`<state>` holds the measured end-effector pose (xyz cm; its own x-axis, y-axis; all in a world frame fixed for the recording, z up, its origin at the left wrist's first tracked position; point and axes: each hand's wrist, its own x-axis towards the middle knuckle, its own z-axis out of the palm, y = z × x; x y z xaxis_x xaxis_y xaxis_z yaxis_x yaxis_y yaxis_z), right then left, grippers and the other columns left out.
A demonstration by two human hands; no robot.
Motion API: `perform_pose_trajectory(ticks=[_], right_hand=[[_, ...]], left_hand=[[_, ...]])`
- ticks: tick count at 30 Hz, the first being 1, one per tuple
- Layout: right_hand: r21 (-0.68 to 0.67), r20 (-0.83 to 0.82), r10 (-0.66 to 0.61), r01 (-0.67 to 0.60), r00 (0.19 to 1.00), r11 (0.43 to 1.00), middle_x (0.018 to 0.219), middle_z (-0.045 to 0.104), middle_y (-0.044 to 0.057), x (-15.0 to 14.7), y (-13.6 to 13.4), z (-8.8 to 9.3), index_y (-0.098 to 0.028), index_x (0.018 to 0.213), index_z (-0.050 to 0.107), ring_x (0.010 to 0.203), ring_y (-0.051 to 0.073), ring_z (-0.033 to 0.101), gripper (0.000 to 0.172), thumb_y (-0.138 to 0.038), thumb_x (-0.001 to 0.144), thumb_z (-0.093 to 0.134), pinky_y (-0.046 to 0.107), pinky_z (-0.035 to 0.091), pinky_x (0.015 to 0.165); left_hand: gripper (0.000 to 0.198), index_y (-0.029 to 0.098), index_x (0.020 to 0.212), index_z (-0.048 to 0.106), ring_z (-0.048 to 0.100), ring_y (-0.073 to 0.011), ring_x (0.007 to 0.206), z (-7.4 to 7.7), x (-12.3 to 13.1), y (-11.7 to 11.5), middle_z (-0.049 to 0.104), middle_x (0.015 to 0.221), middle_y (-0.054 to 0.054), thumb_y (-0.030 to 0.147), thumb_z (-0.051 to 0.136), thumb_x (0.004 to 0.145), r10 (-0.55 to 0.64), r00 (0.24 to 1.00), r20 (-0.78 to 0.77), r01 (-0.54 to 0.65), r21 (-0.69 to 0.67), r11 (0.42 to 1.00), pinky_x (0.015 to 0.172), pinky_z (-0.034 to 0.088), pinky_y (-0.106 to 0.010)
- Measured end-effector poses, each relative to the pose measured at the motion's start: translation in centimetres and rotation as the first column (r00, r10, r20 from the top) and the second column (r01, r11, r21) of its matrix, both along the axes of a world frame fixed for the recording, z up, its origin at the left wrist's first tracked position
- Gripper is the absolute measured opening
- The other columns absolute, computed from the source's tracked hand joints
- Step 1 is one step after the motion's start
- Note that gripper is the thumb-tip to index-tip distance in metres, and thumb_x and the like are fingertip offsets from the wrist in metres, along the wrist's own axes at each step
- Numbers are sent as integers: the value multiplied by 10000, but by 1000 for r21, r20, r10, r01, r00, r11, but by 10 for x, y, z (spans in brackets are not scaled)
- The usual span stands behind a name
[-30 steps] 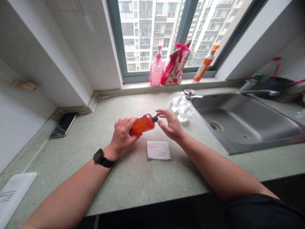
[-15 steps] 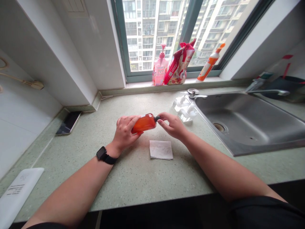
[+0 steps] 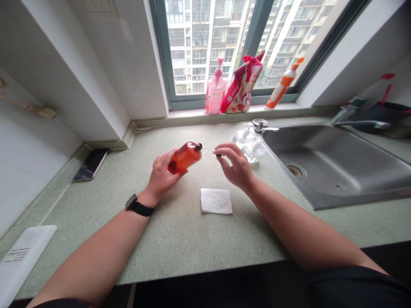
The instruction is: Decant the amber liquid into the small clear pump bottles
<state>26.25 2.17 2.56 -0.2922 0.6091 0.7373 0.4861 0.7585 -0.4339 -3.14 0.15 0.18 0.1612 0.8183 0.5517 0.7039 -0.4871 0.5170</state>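
Observation:
My left hand is wrapped round an amber-red bottle, tilted with its neck up and to the right. Dark liquid or shadow shows at the bottle's lower end. Between the thumb and fingers of my right hand sits a small black cap, apart from the bottle's neck. A folded white tissue lies flat on the counter below both hands. Just behind my right hand stand two clear, square-based dispensers, partly hidden by it.
To the right is a steel sink with a tap. On the sill stand a pink pump bottle, a red bag and an orange bottle. A phone and a white object lie at the left.
The black cap has come off the bottle's neck and is in my right hand. My left hand has moved left and tilted the bottle's neck further up.

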Motion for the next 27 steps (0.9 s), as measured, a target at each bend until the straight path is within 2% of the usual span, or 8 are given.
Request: perform_pose_trajectory(ticks=[3, 5, 7, 11, 16, 19, 23, 27], right_hand=[[-87, -1, -89, 89, 996, 992, 1123, 713, 72, 5, 8, -5, -301, 1219, 720, 1043, 249, 698, 247, -269, 1041, 551, 462, 605, 952], [-176, 32, -140, 143, 990, 974, 1067, 717, 65, 9, 17, -12, -278, 1142, 737, 955, 237, 707, 205, -294, 1029, 566, 441, 603, 898], [-248, 61, -182, 192, 981, 950, 1052, 728, 68, 14, 26, -19, -252, 1063, 730, 906, 231, 713, 150, -302, 995, 606, 421, 597, 840], [-304, 161, -227, 267, 961, 914, 970, 743, 50, 21, 37, -27, -230, 907, 684, 890, 221, 714, 25, -252, 896, 691, 387, 575, 823], [-324, 286, -245, 334, 926, 885, 879, 744, 30, 24, 37, -30, -236, 790, 662, 875, 218, 702, 104, -198, 832, 749, 375, 562, 845], [-341, 342, -250, 367, 906, 865, 918, 768, 40, 24, 35, -31, -238, 888, 710, 869, 221, 707, 102, -179, 828, 769, 374, 565, 831], [-358, 408, -255, 410, 877, 839, 1029, 791, 70, 24, 33, -31, -236, 1097, 746, 906, 227, 722, 262, -158, 847, 761, 374, 572, 850], [-352, 468, -254, 443, 846, 825, 1083, 777, 101, 23, 30, -29, -216, 1080, 763, 963, 257, 728, 224, -166, 862, 743, 392, 573, 889]], left_hand=[[785, 265, 1492, 540, 642, -335, 1297, -7, -8, 11, 686, 1404, -126, 659, 797, 864, 91, 964, 249, -76, -68, 995, 1119, 501, -518], [754, 259, 1470, 529, 677, -311, 1258, -11, -11, 17, 694, 1375, -126, 658, 778, 881, 85, 929, 360, -47, -113, 993, 1105, 526, -502], [704, 254, 1431, 534, 705, -286, 1199, -14, -13, 21, 704, 1341, -125, 637, 772, 890, 73, 911, 407, -13, -148, 989, 1074, 553, -483], [702, 257, 1393, 536, 717, -277, 1138, -16, -13, 21, 716, 1292, -118, 562, 838, 838, 89, 909, 407, -12, -187, 982, 1020, 579, -484], [674, 249, 1335, 577, 731, -302, 1096, -14, -10, 15, 740, 1225, -110, 484, 881, 781, 84, 932, 352, 4, -243, 970, 989, 587, -509], [667, 242, 1317, 585, 720, -314, 1131, -12, -8, 12, 727, 1247, -106, 480, 879, 768, 67, 953, 297, -2, -214, 977, 1016, 573, -515], [695, 236, 1300, 578, 701, -334, 1175, -11, -7, 12, 718, 1254, -107, 504, 878, 733, 97, 959, 266, -23, -269, 963, 1059, 539, -535], [743, 235, 1319, 558, 693, -345, 1191, -10, -6, 12, 711, 1270, -115, 521, 872, 709, 150, 955, 256, -51, -357, 933, 1063, 530, -543]])
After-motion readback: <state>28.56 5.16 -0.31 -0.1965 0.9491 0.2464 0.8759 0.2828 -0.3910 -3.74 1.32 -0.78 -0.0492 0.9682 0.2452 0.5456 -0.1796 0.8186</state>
